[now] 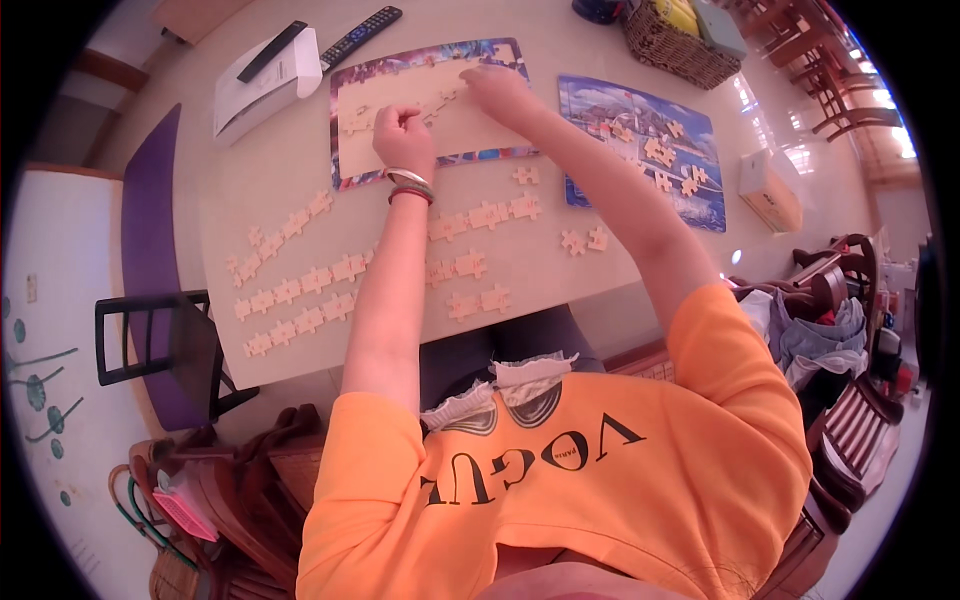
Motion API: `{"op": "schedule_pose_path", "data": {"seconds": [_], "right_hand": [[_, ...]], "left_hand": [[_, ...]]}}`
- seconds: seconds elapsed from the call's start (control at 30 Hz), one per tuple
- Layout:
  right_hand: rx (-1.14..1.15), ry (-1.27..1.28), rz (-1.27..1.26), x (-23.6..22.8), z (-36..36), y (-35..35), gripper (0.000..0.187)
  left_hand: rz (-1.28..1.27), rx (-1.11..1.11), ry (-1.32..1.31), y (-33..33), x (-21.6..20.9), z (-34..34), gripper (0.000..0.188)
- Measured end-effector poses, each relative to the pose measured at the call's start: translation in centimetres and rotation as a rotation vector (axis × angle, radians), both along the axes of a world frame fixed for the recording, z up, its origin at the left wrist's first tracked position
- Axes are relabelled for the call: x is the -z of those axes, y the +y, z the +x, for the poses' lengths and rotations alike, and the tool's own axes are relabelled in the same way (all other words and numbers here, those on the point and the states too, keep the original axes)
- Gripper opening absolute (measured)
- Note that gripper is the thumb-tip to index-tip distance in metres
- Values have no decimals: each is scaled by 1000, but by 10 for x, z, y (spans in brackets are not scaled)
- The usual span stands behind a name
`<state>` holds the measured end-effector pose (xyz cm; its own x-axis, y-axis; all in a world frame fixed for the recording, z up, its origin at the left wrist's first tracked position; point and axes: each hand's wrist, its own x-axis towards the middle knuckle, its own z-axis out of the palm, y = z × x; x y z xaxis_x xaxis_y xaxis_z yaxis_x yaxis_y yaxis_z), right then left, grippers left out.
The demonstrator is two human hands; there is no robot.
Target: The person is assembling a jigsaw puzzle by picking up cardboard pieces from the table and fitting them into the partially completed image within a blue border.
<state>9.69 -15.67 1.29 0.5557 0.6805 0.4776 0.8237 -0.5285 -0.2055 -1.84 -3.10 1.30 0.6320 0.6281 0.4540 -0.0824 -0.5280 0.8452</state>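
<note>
A jigsaw tray (344, 182) with a colourful printed border and a beige middle lies on the table in front of me. Over its lower middle is my left hand (405, 138), its fingers curled in; whether a piece is inside them cannot be seen. Farther up and to the right, my right hand (494, 92) reaches over the tray with fingertips pinched near its upper part; anything between them is hidden. Loose jigsaw pieces (358, 119) lie on the beige area to the left of my left hand, and more pieces (443, 101) lie between my hands.
Rows of face-down pieces (288, 289) stretch across the near table. A blue picture puzzle (700, 210) with loose pieces lies at right. Around the table's far side are a white box (265, 92), remote controls (362, 36) and a wicker basket (680, 55). A small box (770, 190) stands right.
</note>
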Motion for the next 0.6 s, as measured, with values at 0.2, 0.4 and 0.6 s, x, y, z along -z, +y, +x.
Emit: {"op": "schedule_pose_path", "data": {"seconds": [0.2,0.4,0.6], "right_hand": [[177,848,678,-3,-5,-6,21],[130,849,630,-4,-5,-11,20],[117,845,639,-5,-7,-12,20]], "left_hand": [[-61,-25,-46,5,4,1,8],[44,31,5,5,7,2,10],[28,24,-27,8,8,2,14]]}}
